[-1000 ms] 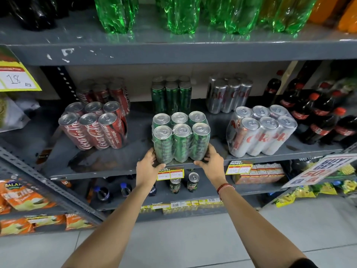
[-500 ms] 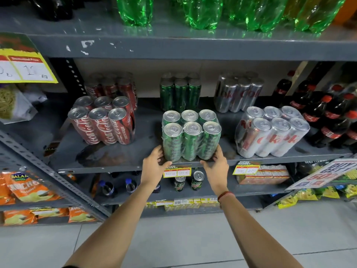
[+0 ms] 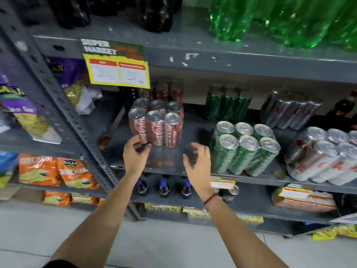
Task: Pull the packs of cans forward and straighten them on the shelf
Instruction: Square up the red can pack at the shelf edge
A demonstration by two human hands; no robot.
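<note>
A shrink-wrapped pack of red cola cans (image 3: 156, 124) stands on the grey middle shelf (image 3: 170, 163), set back from its front edge. My left hand (image 3: 135, 153) is at the pack's lower left corner, fingers curled and blurred, touching or nearly touching it. My right hand (image 3: 199, 161) hovers open in front of the shelf, between the red pack and a green can pack (image 3: 245, 149) that stands near the front edge. A silver can pack (image 3: 324, 157) lies tilted at the right. More red (image 3: 166, 91), green (image 3: 228, 105) and silver (image 3: 289, 111) packs stand at the back.
A yellow price sign (image 3: 117, 72) hangs from the upper shelf above the red packs. Green bottles (image 3: 270, 18) and dark bottles (image 3: 116, 10) stand overhead. Snack bags (image 3: 54, 171) fill the left rack beyond a slanted perforated post (image 3: 81, 128). Small bottles (image 3: 164, 188) sit on the shelf below.
Both hands let go of the green can pack and moved left to the red cola pack. The view swung left and closer to the shelf.
</note>
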